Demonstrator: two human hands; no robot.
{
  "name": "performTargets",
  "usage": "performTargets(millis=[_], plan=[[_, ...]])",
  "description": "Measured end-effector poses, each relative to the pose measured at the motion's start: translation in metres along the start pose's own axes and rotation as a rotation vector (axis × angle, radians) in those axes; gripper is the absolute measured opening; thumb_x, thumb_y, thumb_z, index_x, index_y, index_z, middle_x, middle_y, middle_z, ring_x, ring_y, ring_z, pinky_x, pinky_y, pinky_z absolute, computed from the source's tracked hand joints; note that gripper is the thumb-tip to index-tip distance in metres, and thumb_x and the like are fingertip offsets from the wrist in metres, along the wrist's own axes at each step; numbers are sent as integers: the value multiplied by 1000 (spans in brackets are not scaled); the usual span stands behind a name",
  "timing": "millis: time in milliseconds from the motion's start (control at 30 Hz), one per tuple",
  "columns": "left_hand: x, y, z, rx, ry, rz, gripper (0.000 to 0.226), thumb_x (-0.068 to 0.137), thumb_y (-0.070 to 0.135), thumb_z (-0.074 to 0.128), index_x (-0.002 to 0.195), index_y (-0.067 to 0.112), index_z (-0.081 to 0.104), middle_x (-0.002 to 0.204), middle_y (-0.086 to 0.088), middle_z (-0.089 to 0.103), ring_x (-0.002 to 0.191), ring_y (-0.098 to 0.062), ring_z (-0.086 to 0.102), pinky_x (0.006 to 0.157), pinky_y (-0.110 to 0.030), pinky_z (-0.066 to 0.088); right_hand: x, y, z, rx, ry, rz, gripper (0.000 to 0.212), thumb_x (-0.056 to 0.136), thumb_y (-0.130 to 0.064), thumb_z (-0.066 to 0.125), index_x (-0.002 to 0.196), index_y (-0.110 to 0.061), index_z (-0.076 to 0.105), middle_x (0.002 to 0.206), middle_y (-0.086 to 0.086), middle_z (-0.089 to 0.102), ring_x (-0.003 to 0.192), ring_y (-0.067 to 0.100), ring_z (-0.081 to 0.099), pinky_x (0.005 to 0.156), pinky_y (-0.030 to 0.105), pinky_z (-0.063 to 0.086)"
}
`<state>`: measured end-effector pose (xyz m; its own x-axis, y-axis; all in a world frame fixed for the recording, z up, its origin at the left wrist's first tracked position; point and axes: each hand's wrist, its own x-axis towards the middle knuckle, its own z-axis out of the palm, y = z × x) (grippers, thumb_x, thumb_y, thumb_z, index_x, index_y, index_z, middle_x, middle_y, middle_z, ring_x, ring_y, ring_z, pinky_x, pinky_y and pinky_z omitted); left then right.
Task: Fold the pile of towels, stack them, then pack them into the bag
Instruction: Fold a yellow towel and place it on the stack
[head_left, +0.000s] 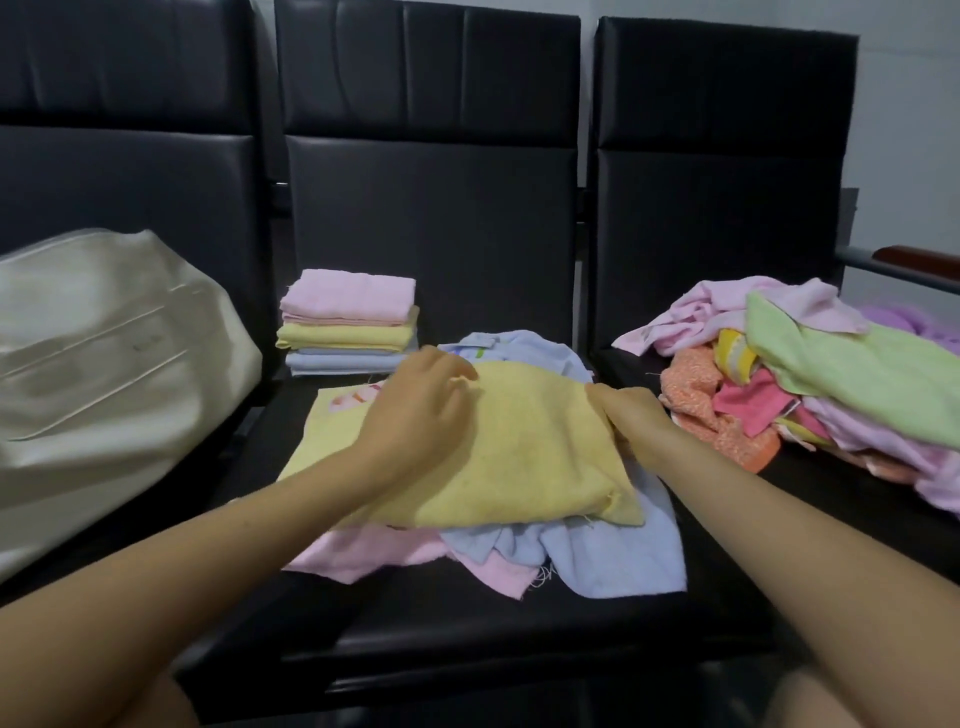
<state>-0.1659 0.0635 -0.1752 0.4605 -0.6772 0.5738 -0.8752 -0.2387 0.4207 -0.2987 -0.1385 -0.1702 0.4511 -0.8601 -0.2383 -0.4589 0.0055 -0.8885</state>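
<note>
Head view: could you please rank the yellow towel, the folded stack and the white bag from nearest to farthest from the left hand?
1. yellow towel: under the left hand, on the middle seat.
2. folded stack: behind the hand, at the seat's back.
3. white bag: far left, on the next seat.

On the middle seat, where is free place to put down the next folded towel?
Bare seat lies right of the folded stack, behind the yellow towel, and along the front edge. The right seat is crowded by the unfolded pile; the bag fills the left.
</note>
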Motion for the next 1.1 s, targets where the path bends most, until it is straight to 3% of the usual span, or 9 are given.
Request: performTargets(millis=[100,200,267,433,500,600,833,900,1100], plan=[[-15,14,22,198,-224,183,54,92,49,27,128,24,58,133,-3,52,121,-24,48,100,-40,39,-5,18,-10,153,-189,56,23,89,-32,62,75,-15,54,62,2,43,48,13,40,45,21,33],[-27,6,36,317,-241,228,60,92,52,26,138,24,51,146,-9,45,131,-31,44,106,-44,34,-24,29,-23,79,-364,97,24,93,-30,61,110,-13,62,88,6,59,74,18,56,62,27,45],[-27,4,37,322,-250,212,61,92,53,25,140,25,50,149,-9,42,134,-32,42,108,-44,32,-35,31,-27,15,-426,77,21,95,-21,59,112,-9,59,95,8,64,82,20,61,65,30,48],[-28,10,34,279,-258,195,66,90,55,20,142,26,47,153,-6,37,139,-28,34,112,-42,25,-47,34,-20,-37,-63,-85,19,100,-13,43,105,-7,60,98,14,60,78,25,54,63,30,44],[-28,11,33,268,-262,185,67,90,57,18,143,27,46,154,-4,34,140,-26,31,113,-41,23,-48,31,-16,-128,81,-257,32,103,-19,39,119,-1,60,102,15,60,85,29,54,67,29,39],[-30,9,32,255,-253,190,64,91,55,21,142,26,47,153,-5,36,139,-27,34,112,-41,25,-49,25,-18,-294,235,-559,38,102,-28,39,105,1,63,98,14,63,92,30,55,71,31,34],[-38,6,29,249,-235,196,60,93,52,25,142,26,48,152,-5,37,137,-26,35,111,-39,27,-34,48,-6,-838,35,-307,62,88,-71,37,104,-15,58,87,1,58,88,24,62,65,31,43],[-39,7,28,238,-222,197,59,93,51,26,142,26,47,151,-5,37,136,-24,35,110,-37,27,-36,45,-3,-797,37,-339,63,88,-68,39,116,-15,58,96,3,62,93,25,63,68,32,45],[-39,5,26,183,-181,118,64,90,54,24,141,25,48,149,-7,38,134,-26,34,109,-39,29,-35,24,-13,-31,-231,-26,55,81,-43,74,118,-8,54,115,1,58,99,20,55,82,33,43]])
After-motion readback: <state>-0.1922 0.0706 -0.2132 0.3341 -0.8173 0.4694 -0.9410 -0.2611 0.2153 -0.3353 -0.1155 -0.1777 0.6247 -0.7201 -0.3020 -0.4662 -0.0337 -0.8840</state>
